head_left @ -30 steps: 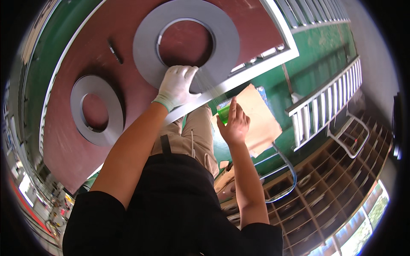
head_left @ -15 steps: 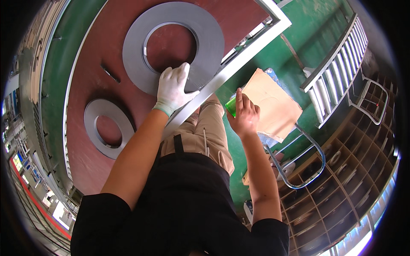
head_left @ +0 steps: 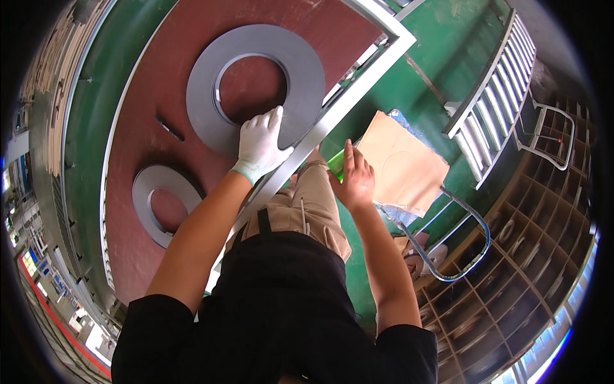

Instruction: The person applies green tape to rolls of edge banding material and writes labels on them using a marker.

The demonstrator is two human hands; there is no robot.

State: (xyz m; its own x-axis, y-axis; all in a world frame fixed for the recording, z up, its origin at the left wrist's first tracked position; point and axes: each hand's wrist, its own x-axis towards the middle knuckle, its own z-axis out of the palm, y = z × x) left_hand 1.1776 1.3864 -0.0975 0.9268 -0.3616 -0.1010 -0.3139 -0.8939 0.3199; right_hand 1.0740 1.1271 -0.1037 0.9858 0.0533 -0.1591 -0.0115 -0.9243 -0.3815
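View from above of a person in a black top and tan trousers at a dark red table [head_left: 144, 121] with a pale metal edge. On it, close to that edge, a large coil [head_left: 304, 89] lies flat: a broad, smooth, matte grey ring, like tightly wound band, with a wide round opening through which the red surface shows. A thin, lighter rim lines the opening, with a small white mark on its left side.

The left hand [head_left: 261, 142], in a white glove, rests on the coil's near part, fingers loosely extended and thumb spread out toward the table's edge. The bare right hand [head_left: 355, 178], beyond the edge, grips a bright green object [head_left: 336, 166] between thumb and fingers, index finger pointing straight; the object's full shape is hidden.

A smaller grey coil [head_left: 146, 200] lies to the left, partly behind the left forearm, and a dark pen-like item [head_left: 169, 128] lies between the coils. On the right, brown cardboard [head_left: 404, 165] covers a metal-framed stool [head_left: 484, 240].
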